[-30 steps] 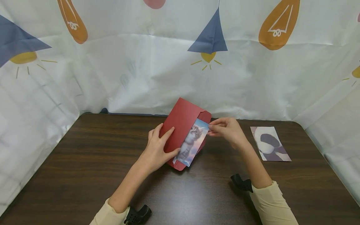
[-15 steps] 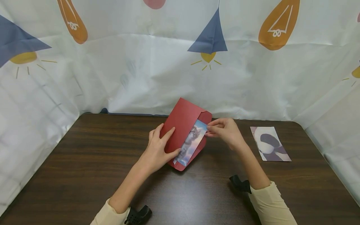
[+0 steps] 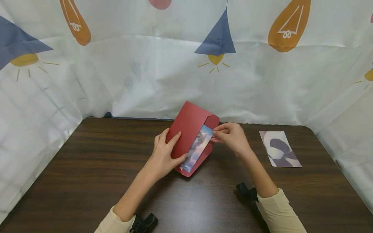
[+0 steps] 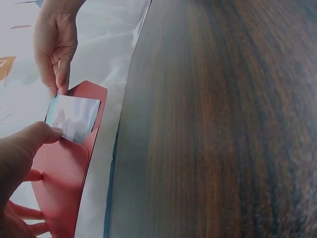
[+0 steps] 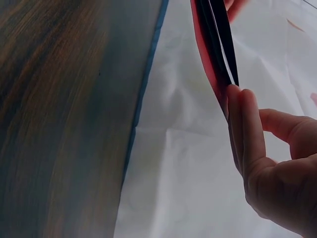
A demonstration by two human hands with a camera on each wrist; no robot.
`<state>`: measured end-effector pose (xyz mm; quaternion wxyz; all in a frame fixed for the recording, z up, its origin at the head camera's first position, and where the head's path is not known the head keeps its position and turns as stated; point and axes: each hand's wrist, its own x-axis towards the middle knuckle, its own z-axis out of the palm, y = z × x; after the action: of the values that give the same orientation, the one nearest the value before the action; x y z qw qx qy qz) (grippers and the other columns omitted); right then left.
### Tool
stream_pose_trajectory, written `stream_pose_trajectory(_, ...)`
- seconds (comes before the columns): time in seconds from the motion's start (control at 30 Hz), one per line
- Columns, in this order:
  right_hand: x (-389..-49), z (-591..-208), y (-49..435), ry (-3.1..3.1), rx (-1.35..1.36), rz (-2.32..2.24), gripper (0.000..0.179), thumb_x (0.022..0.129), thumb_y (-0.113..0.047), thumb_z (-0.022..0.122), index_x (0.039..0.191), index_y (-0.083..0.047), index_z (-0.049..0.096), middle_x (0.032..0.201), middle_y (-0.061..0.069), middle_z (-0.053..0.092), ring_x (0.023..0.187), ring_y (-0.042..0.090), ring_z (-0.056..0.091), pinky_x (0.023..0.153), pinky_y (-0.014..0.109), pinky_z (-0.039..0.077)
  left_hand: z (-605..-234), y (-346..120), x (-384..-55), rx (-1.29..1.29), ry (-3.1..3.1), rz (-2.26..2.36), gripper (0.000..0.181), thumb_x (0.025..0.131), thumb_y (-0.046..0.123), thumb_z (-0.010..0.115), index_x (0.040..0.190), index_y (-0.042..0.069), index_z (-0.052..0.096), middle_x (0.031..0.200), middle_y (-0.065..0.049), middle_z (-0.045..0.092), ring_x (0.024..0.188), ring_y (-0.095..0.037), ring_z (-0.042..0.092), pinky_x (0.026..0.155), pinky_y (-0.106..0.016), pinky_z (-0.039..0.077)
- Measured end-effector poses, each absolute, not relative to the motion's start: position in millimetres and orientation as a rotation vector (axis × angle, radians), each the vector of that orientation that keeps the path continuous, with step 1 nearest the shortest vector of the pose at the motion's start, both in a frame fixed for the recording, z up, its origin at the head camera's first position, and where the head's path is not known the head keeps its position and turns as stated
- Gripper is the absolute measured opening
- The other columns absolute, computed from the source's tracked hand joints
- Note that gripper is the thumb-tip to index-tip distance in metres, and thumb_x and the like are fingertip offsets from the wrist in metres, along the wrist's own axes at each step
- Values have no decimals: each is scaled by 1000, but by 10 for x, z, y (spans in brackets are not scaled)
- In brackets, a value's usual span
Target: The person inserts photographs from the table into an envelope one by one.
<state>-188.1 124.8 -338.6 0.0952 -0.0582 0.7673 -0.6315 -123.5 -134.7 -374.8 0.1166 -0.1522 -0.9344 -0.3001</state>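
Note:
A red envelope (image 3: 190, 118) is held at a slant over the far middle of the table. My left hand (image 3: 163, 155) grips it from the left, fingers spread over its face and edge, thumb by the opening. Partly inside the opening is a photo card (image 3: 197, 149) in blue and pink with a kitten picture. At the card's upper right edge, my right hand (image 3: 233, 138) pinches it between thumb and fingertips. The left wrist view shows the left thumb lying on the card (image 4: 75, 116). Seen edge-on in the right wrist view, the envelope (image 5: 208, 59) has its layers parted.
A second photo card (image 3: 281, 149), in white and purple, lies on the right of the dark wooden table (image 3: 87, 181). A white curtain (image 3: 163, 84) printed with lamps hangs right behind the table's far edge. Each wrist carries a black camera mount (image 3: 144, 223).
The kitten card has slid left and deeper into the envelope, so less of it shows. My right hand has moved slightly left with it. The left hand and the envelope have barely moved.

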Motion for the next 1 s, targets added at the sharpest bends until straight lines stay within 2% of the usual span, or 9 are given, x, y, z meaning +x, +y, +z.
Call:
stream_pose_trajectory(0.13,-1873,-3394,1219,2289,-155,-1880,25,102,1,65,118,20,65,99,23,76,76,13,78,84,38,63,-3749,-1335,-1234,-451,-2732,-868,73,88,22,86,151,2,56,159,-30,34,138,-49,35,92,-56,60)
stream_pose_trajectory(0.47,-1845,-3411,1157,2288,-152,-1917,22,102,3,64,115,20,66,93,19,77,74,11,76,77,29,63,-3741,-1323,-1226,-448,-2736,-873,73,88,22,86,151,2,56,160,-30,34,139,-49,35,92,-56,60)
stream_pose_trajectory(1.0,-1847,-3460,1105,2266,-150,-1959,20,101,5,63,114,20,65,96,22,77,76,10,75,77,29,63,-3746,-1315,-1209,-482,-2740,-879,73,88,22,86,152,2,55,160,-31,33,140,-48,33,95,-57,57)
